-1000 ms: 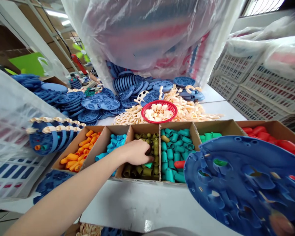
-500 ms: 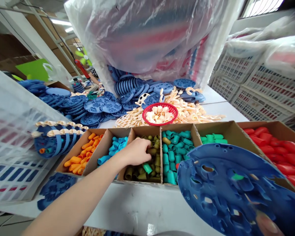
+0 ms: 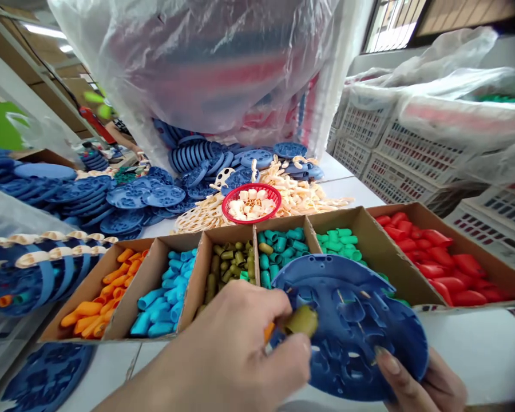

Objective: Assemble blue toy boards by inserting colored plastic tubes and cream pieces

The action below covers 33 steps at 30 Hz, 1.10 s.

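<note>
My left hand [image 3: 249, 326] is closed, pinching an olive-green plastic cap [image 3: 304, 320] between thumb and fingers at the left side of a round blue plastic plate [image 3: 395, 317]. The plate has holes and moulded sockets. My right hand [image 3: 420, 377] grips its lower right edge, thumb on the face and fingers behind. A bit of an orange piece [image 3: 269, 332] shows beside the left fingers; whether it sits in the plate or the hand I cannot tell. Behind the left hand is a cardboard compartment of olive caps [image 3: 234, 257].
Neighbouring compartments hold orange pieces [image 3: 111, 292], blue pieces [image 3: 167, 292], teal pieces [image 3: 278, 246], green pieces [image 3: 339, 240] and red pieces [image 3: 442, 257]. Behind stand a red basket [image 3: 252, 219] of cream pieces and stacked blue plates [image 3: 124, 200]. White crates [image 3: 412, 154] line the right.
My left hand has come out of the olive compartment to the plate, now with an olive cap. The plate has moved left and turned in my right hand. The view has shifted right.
</note>
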Each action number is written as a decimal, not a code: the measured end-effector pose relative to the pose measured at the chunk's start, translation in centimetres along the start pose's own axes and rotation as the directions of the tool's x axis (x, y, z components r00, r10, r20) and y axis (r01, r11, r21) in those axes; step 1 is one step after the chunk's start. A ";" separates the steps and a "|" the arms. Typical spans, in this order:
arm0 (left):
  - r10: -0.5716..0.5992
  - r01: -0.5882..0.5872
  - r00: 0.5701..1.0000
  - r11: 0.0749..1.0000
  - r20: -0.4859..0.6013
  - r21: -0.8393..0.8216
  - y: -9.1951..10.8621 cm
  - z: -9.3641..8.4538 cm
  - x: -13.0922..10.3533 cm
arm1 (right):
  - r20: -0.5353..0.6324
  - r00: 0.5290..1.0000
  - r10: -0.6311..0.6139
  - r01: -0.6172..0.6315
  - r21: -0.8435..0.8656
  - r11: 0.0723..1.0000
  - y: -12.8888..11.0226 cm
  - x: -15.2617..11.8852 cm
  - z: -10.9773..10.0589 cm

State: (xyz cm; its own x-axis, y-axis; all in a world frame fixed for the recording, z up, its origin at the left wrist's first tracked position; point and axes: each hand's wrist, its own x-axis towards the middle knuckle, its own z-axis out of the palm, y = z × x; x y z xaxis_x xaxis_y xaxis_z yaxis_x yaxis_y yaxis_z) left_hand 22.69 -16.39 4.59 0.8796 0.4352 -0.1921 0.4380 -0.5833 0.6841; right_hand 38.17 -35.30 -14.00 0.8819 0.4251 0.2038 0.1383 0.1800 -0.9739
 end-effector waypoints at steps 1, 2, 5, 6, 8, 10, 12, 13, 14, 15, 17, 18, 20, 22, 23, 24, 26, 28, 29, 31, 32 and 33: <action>0.037 -0.036 0.999 0.998 -0.013 0.049 0.7 0.6 0.0 | 0.035 0.999 -0.003 0.002 0.034 0.999 -0.1 0.0 0.2; 0.071 -0.068 0.997 0.993 -0.029 0.094 1.2 1.1 0.2 | 0.058 0.998 -0.004 0.000 0.060 0.998 -0.4 0.0 0.6; 0.135 -0.118 0.988 0.971 -0.068 0.208 2.3 2.4 0.9 | -0.003 0.999 0.042 -0.042 0.117 0.992 -1.8 -0.5 2.1; 0.150 -0.128 0.986 0.962 -0.074 0.240 2.5 2.6 1.2 | -0.031 0.996 0.086 -0.081 0.145 0.986 -2.3 -0.7 2.7; 0.154 -0.128 0.986 0.946 -0.067 0.297 2.5 2.9 1.8 | -0.020 0.988 0.156 -0.150 0.172 0.974 -3.3 -1.0 3.7; 0.139 -0.111 0.989 0.933 -0.058 0.342 2.3 3.0 2.2 | 0.023 0.980 0.200 -0.200 0.182 0.963 -3.8 -1.0 4.4; 0.138 -0.095 0.986 0.922 -0.089 0.375 2.0 3.2 2.6 | 0.050 0.974 0.220 -0.225 0.193 0.955 -3.9 -0.9 4.6; 0.162 -0.103 0.979 0.915 -0.121 0.390 1.8 3.3 2.7 | 0.062 0.974 0.219 -0.227 0.198 0.954 -3.9 -0.8 4.6; 0.197 -0.116 0.967 0.906 -0.164 0.407 1.6 3.6 2.8 | 0.077 0.974 0.214 -0.225 0.200 0.954 -3.9 -0.7 4.6; 0.248 -0.136 0.944 0.893 -0.218 0.429 1.4 3.9 2.9 | 0.094 0.974 0.204 -0.219 0.198 0.955 -3.9 -0.6 4.5; 0.396 -0.219 0.866 0.849 -0.306 0.480 0.9 4.6 3.0 | 0.122 0.977 0.175 -0.196 0.189 0.962 -3.9 -0.4 4.3; 0.476 -0.275 0.818 0.817 -0.323 0.507 0.7 4.9 3.0 | 0.126 0.979 0.158 -0.180 0.185 0.966 -3.9 -0.4 4.2; 0.608 -0.377 0.726 0.742 -0.321 0.554 0.3 5.5 3.1 | 0.110 0.986 0.125 -0.143 0.174 0.974 -4.0 -0.3 4.1; 0.659 -0.412 0.680 0.705 -0.320 0.576 -0.1 5.8 3.2 | 0.081 0.991 0.105 -0.117 0.162 0.980 -4.1 -0.3 4.1; 0.661 -0.403 0.671 0.705 -0.336 0.583 -0.2 5.8 3.3 | 0.065 0.993 0.102 -0.111 0.158 0.981 -4.2 -0.3 4.2; 0.657 -0.389 0.668 0.709 -0.350 0.588 -0.3 5.8 3.3 | 0.051 0.993 0.104 -0.111 0.155 0.982 -4.3 -0.3 4.2; 0.655 -0.383 0.663 0.712 -0.361 0.589 -0.3 5.5 3.2 | 0.030 0.993 0.116 -0.120 0.154 0.981 -4.3 -0.4 4.4; 0.662 -0.420 0.640 0.727 -0.390 0.543 -0.2 5.1 2.7 | 0.011 0.992 0.126 -0.126 0.155 0.980 -4.3 -0.4 4.3; 0.650 -0.431 0.627 0.749 -0.429 0.503 -0.2 4.9 2.4 | 0.000 0.992 0.122 -0.121 0.152 0.981 -4.2 -0.4 4.2; 0.599 -0.436 0.613 0.801 -0.516 0.410 -0.5 4.8 1.7 | -0.022 0.996 0.087 -0.083 0.133 0.988 -3.8 -0.2 3.7; 0.576 -0.434 0.606 0.817 -0.548 0.379 -0.9 4.8 1.5 | -0.017 0.999 0.048 -0.045 0.119 0.992 -3.5 0.0 3.4; 0.571 -0.437 0.597 0.820 -0.564 0.368 -1.3 5.0 1.4 | 0.005 1.000 0.003 -0.004 0.109 0.994 -3.3 0.1 3.1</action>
State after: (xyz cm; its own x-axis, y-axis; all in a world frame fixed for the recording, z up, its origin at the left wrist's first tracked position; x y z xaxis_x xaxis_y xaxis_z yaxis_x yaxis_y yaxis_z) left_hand 24.32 -18.47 -0.10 0.6703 0.3130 0.6728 0.0428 -0.9215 0.3861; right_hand 36.45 -33.10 -10.50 0.8799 0.4305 0.2009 0.0850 0.2734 -0.9581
